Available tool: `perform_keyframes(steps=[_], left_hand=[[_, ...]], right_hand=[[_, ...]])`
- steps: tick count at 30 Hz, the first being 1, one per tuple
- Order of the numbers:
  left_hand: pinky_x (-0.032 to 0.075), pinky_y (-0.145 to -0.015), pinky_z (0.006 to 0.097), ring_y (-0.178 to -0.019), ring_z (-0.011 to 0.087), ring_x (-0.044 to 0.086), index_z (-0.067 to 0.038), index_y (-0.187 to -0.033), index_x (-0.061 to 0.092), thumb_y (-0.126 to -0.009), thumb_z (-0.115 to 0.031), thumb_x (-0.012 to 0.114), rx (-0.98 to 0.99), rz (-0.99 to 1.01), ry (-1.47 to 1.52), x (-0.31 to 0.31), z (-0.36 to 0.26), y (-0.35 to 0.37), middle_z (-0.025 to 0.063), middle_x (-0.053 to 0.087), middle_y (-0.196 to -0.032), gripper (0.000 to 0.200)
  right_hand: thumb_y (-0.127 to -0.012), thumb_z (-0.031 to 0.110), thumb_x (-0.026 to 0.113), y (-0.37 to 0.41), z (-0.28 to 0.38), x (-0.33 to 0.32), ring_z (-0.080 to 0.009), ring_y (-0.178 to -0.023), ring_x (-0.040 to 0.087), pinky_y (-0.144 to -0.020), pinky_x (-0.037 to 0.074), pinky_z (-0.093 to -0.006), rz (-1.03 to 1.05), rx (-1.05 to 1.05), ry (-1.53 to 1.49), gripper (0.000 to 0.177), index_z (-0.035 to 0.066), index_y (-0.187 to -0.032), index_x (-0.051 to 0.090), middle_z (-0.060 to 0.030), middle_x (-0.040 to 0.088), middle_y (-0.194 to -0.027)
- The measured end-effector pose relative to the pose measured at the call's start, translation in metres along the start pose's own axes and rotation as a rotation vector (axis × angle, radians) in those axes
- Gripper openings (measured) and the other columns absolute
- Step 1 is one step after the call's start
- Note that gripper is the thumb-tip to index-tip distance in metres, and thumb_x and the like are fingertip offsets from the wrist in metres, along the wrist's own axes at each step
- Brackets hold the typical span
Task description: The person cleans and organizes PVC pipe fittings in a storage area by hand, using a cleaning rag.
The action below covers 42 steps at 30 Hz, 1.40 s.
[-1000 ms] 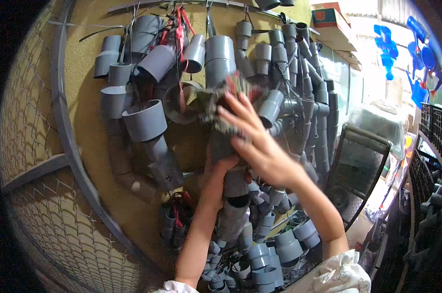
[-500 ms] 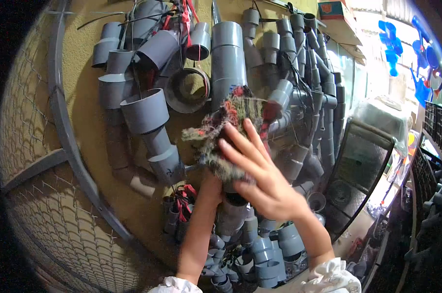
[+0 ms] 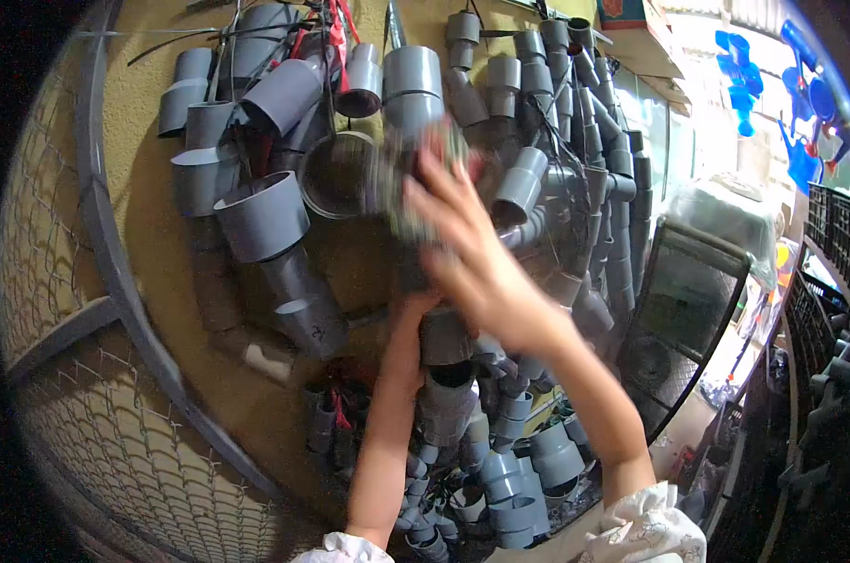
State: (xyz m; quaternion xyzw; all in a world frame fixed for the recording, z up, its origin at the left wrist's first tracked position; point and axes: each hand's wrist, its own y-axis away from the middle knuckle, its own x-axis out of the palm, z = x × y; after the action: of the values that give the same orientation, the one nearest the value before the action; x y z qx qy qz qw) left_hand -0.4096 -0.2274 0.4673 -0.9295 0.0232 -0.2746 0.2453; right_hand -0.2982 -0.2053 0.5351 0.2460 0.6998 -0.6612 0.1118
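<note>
A tall grey pipe fitting (image 3: pixel 413 89) hangs upright among others on the wall. My right hand (image 3: pixel 467 239) holds a ragged, multicoloured cloth (image 3: pixel 392 192) against its lower part, both smeared by motion. My left hand (image 3: pixel 419 302) is raised below and behind the right one, close to the lower end of the fitting. Its fingers are hidden, so their grip does not show. Just under the left wrist is another grey fitting (image 3: pixel 447 342) with an open lower end.
Grey pipe fittings (image 3: pixel 265 216) hang in bunches on both sides. Below are more loose grey fittings (image 3: pixel 514 521). Wire mesh with a metal frame (image 3: pixel 129 291) stands left. At right are a dark-framed rack (image 3: pixel 692 310), black crates (image 3: pixel 833 225) and hanging blue watering cans (image 3: pixel 800 159).
My right hand and the cloth have moved up and left along the fitting. My left hand has risen too. The whole view has shifted slightly.
</note>
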Motion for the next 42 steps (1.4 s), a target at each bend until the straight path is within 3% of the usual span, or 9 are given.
perform_keyframes(steps=[2,7,11,13,15,21,22,25,42], left_hand=[[0.048,-0.057,0.0283,-0.074,0.0184,0.056,-0.006,-0.113,0.041,-0.073,-0.024,0.053,0.224,-0.199,-0.02,-0.007,0.014,-0.007,0.0104,0.051,-0.098,0.046],[0.048,-0.059,0.0286,-0.08,0.0189,0.055,-0.007,-0.115,0.04,-0.072,-0.025,0.054,0.168,-0.122,-0.039,-0.012,0.012,-0.01,0.0096,0.05,-0.102,0.049],[0.045,-0.054,0.0274,-0.059,0.0181,0.053,-0.001,-0.101,0.048,-0.071,-0.036,0.052,-0.037,0.103,-0.012,0.003,-0.002,0.0,0.01,0.055,-0.078,0.046],[0.043,-0.052,0.0267,-0.052,0.0174,0.051,0.001,-0.096,0.051,-0.071,-0.04,0.05,-0.055,0.148,-0.025,0.006,-0.005,0.0,0.0098,0.055,-0.07,0.048],[0.041,-0.051,0.0267,-0.052,0.0165,0.05,0.002,-0.096,0.051,-0.071,-0.041,0.05,-0.057,0.126,-0.047,0.007,-0.007,0.002,0.0102,0.055,-0.072,0.05],[0.047,-0.06,0.0272,-0.068,0.0175,0.056,-0.001,-0.109,0.043,-0.069,-0.022,0.055,-0.027,0.015,-0.014,-0.001,-0.01,0.005,0.0112,0.054,-0.093,0.047],[0.043,-0.077,0.028,-0.092,0.0179,0.051,-0.003,-0.118,0.039,-0.07,-0.019,0.054,0.1,-0.055,-0.05,-0.007,-0.002,0.0,0.0103,0.049,-0.108,0.053],[0.036,-0.086,0.0274,-0.106,0.0174,0.041,-0.003,-0.122,0.036,-0.069,-0.02,0.054,0.141,-0.036,-0.094,-0.006,-0.003,0.003,0.0085,0.042,-0.117,0.058],[0.041,-0.07,0.0258,-0.08,0.0155,0.05,-0.004,-0.104,0.048,-0.071,-0.033,0.051,0.348,0.067,-0.369,0.013,0.06,-0.007,0.0078,0.052,-0.092,0.044]], right_hand=[[-0.077,0.012,0.048,0.034,0.031,0.0,-0.0359,-0.126,0.004,-0.101,0.009,-0.0434,0.124,0.101,-0.097,0.056,0.001,-0.127,0.026,-0.015,0.015,-0.136],[-0.08,0.015,0.045,0.024,0.016,-0.011,-0.0356,-0.126,0.004,-0.102,0.01,-0.0403,0.167,0.075,-0.052,0.055,-0.001,-0.128,0.023,-0.0154,0.014,-0.136],[-0.084,0.021,0.041,-0.038,-0.034,-0.008,-0.0345,-0.126,0.009,-0.102,0.012,-0.0397,-0.069,0.058,-0.059,0.048,-0.002,-0.124,0.03,-0.0189,0.017,-0.135],[-0.084,0.02,0.039,-0.066,-0.074,-0.01,-0.0386,-0.124,0.011,-0.101,0.013,-0.0405,-0.071,-0.325,0.345,0.043,-0.003,-0.12,0.035,-0.0257,0.018,-0.131],[-0.084,0.018,0.04,-0.075,-0.065,0.0,-0.0398,-0.124,0.01,-0.101,0.013,-0.0409,-0.188,-0.031,0.01,0.043,-0.004,-0.12,0.034,-0.0272,0.019,-0.131],[-0.081,0.017,0.045,-0.003,0.003,0.006,-0.0383,-0.126,0.003,-0.102,0.01,-0.0415,-0.004,0.097,0.002,0.055,-0.002,-0.127,0.022,-0.02,0.009,-0.136],[-0.081,0.016,0.045,0.011,0.015,0.005,-0.0377,-0.126,0.001,-0.102,0.01,-0.0418,0.046,0.121,-0.042,0.056,-0.001,-0.128,0.021,-0.0192,0.007,-0.137],[-0.078,0.011,0.048,0.027,0.021,0.002,-0.0371,-0.126,0.0,-0.102,0.008,-0.0418,0.115,0.149,-0.097,0.059,0.002,-0.129,0.019,-0.0181,0.006,-0.137],[-0.081,0.007,0.042,0.021,-0.041,-0.029,-0.029,-0.126,0.009,-0.102,0.01,-0.0351,0.285,-0.101,0.318,0.046,0.0,-0.125,0.029,-0.0165,0.015,-0.136]])
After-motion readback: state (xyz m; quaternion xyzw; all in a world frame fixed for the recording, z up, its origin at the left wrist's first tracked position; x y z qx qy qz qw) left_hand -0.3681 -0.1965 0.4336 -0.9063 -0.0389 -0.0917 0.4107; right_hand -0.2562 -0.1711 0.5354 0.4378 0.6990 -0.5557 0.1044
